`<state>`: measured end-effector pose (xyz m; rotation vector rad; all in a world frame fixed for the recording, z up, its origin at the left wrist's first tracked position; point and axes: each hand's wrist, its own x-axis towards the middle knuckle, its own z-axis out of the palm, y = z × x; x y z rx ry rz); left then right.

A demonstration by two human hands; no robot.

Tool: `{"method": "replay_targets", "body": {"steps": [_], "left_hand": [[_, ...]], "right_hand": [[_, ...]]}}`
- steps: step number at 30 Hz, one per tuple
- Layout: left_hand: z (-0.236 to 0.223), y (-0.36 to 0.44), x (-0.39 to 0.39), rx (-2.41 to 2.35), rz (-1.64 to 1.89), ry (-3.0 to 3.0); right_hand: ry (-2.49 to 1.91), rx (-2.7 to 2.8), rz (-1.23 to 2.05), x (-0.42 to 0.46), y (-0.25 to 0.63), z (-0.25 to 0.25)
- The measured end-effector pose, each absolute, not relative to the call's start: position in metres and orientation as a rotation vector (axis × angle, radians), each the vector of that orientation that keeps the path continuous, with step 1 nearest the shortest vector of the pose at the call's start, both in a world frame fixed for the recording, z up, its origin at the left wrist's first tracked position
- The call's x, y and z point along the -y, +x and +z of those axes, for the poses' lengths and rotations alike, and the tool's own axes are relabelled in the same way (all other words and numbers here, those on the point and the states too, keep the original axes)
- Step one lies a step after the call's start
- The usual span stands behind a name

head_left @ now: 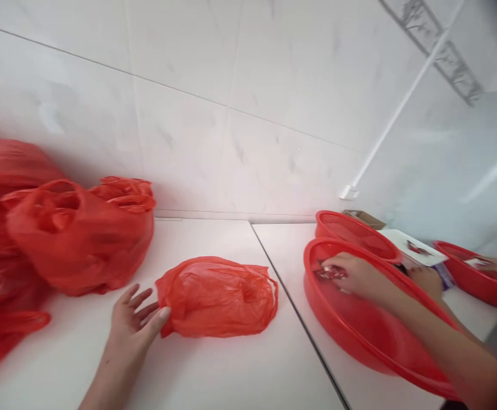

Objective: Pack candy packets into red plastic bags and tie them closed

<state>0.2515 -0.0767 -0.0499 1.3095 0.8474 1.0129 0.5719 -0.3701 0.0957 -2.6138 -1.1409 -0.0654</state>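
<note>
My left hand (135, 322) lies open on the white counter, fingers spread, its thumb touching the left end of a small crumpled red plastic bag (218, 296). My right hand (354, 276) reaches into a large red mesh basket (359, 347) at the right. Its fingers are closed on a small red-and-white packet (331, 272) near the basket's far rim.
Several full red plastic bags (81, 239) are piled at the left against the tiled wall. A second red basket (350, 228) sits behind the first, and a third (487, 290) at far right. Another person's hands (427, 280) work beside a white tray (406, 242).
</note>
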Motion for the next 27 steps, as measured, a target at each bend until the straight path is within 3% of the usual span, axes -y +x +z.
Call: {"method": "replay_targets", "body": {"steps": [5, 10, 15, 18, 24, 27], "left_hand": [[-0.029, 0.248, 0.091, -0.816, 0.859, 1.322], [-0.017, 0.246, 0.094, -0.688, 0.778, 1.374], [-0.026, 0.246, 0.091, -0.65, 0.788, 1.367], [-0.031, 0.247, 0.089, -0.639, 0.788, 1.365], [-0.034, 0.248, 0.088, -0.646, 0.765, 1.379], [-0.035, 0.25, 0.088, -0.657, 0.786, 1.392]], "right_hand": [[-2.292, 1.608, -0.44, 0.321, 0.527, 0.134], [-2.041, 2.082, -0.188, 0.244, 0.453, 0.099], [-1.967, 2.301, 0.044, 0.19, 0.433, 0.057], [-2.002, 2.176, 0.08, 0.192, 0.443, 0.073], [-2.423, 1.302, -0.276, 0.261, 0.528, 0.133], [-2.627, 1.128, -0.16, 0.31, 0.576, 0.139]]}}
